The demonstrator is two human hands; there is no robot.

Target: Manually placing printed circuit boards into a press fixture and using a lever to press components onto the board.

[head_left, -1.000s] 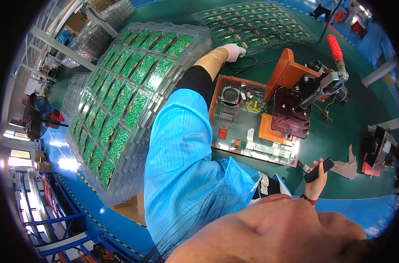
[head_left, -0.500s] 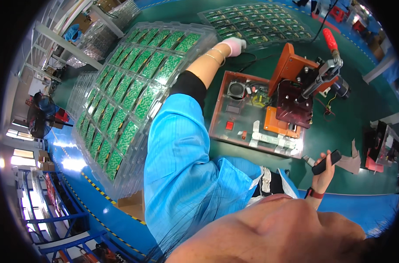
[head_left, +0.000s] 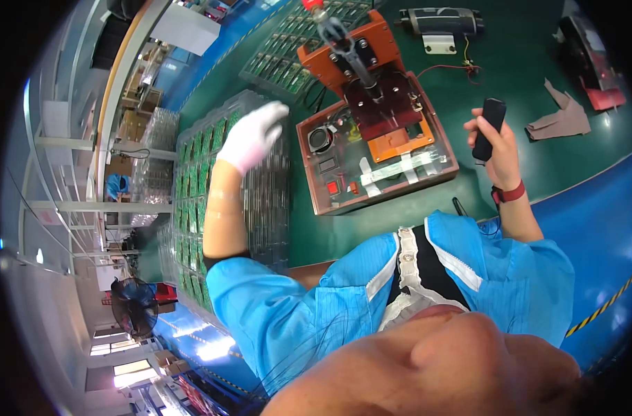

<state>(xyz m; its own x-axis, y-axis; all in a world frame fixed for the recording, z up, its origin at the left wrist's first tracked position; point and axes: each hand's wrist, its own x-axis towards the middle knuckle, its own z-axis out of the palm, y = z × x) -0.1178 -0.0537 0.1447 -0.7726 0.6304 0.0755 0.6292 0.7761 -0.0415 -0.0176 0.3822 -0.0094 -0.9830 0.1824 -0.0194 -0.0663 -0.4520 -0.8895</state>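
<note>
My left hand (head_left: 253, 135), in a white and pink glove, hangs over the edge of the tray stack with nothing visible in it; its fingers are stretched out and the thumb stands apart. The stacked clear plastic trays (head_left: 264, 208) bear green circuit boards (head_left: 203, 149) in rows. In my bare right hand (head_left: 500, 156) is a black bar-shaped device (head_left: 490, 128), held upright with fingers and thumb around it. Between the hands sits a test fixture (head_left: 382, 191) with a clear lid, a red button (head_left: 332, 188) and an orange clamp frame (head_left: 389, 45) with a lever.
Another tray of boards (head_left: 281, 59) lies at the far left of the green table. A black cylindrical motor (head_left: 441, 22) with wires stands beyond the fixture. At the right are a grey-brown cloth glove (head_left: 562, 118) and a black and red machine (head_left: 593, 62).
The view has turned, so the fixture appears farther left. My left hand has come back from the far tray to the near stack. My right hand still holds the black device, now more upright.
</note>
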